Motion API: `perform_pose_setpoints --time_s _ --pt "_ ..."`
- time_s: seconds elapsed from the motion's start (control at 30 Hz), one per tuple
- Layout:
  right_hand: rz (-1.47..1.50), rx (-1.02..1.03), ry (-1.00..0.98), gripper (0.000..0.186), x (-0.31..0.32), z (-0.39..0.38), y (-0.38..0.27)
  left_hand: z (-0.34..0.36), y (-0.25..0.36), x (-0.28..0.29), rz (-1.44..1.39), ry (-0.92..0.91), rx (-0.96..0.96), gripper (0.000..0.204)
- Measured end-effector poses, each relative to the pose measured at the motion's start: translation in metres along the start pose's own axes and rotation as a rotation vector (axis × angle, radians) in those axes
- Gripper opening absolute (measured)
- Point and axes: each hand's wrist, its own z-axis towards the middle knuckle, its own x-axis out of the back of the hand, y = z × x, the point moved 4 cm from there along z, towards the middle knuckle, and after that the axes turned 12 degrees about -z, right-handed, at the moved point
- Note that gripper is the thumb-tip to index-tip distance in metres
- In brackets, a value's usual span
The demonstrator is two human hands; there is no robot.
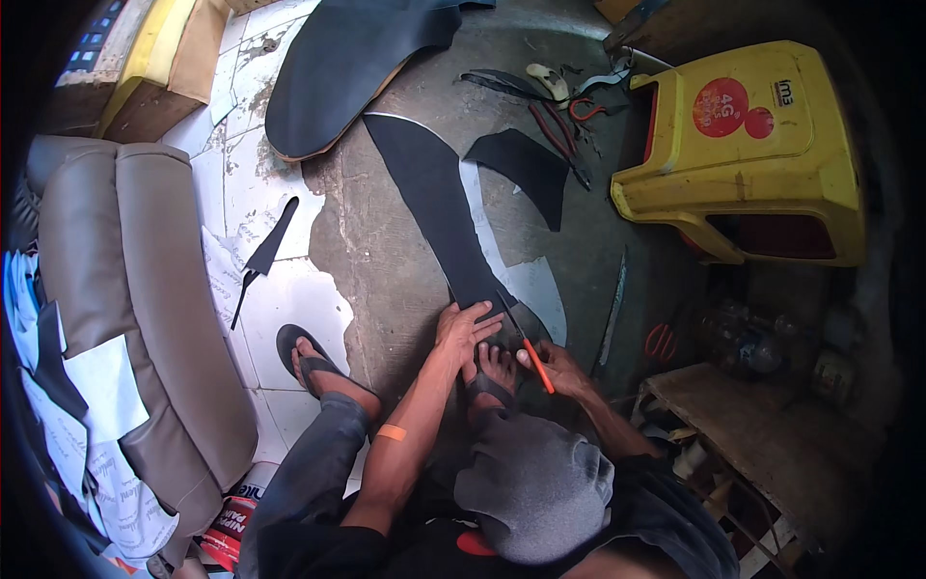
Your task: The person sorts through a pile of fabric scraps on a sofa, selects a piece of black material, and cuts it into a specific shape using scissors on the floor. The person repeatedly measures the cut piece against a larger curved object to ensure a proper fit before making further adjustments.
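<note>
A long black sheet point(429, 198) with pale edges, perhaps synthetic leather, lies across the concrete floor. Its near end is under my left hand point(466, 330), whose fingers press and grip that edge just above my sandalled foot. In my right hand point(559, 369) are scissors point(536, 366) with orange handles, seen nearly edge-on. Their dark blades reach the sheet's lower right corner, close to my left fingertips. How far the blades are apart is too small to tell. A smaller black offcut point(526, 169) and a white sheet piece point(538, 292) lie right of the long sheet.
A large black sheet point(352, 72) lies at the far side. Red-handled pliers point(555, 130) and scraps lie near a yellow plastic stool point(752, 145) on the right. A brown padded cushion point(145, 318) stands left, a wooden bench point(772, 444) at lower right. A narrow black scrap point(270, 241) lies on white tiles.
</note>
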Motion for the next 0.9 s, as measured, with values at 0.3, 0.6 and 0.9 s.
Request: perform_pose_setpoints --time_s 0.3,0.6,0.9 --pt "0.054 0.061 0.041 0.056 -0.01 -0.001 0.013 0.005 -0.003 -0.003 -0.01 -0.05 0.015 0.038" --pt "0.104 0.009 0.0 0.063 -0.006 0.013 -0.012 0.004 -0.004 0.004 0.026 -0.067 -0.014 0.031" --pt "0.094 0.121 0.096 0.06 -0.016 0.017 0.008 -0.001 -0.006 0.001 0.062 -0.093 -0.01 0.03"
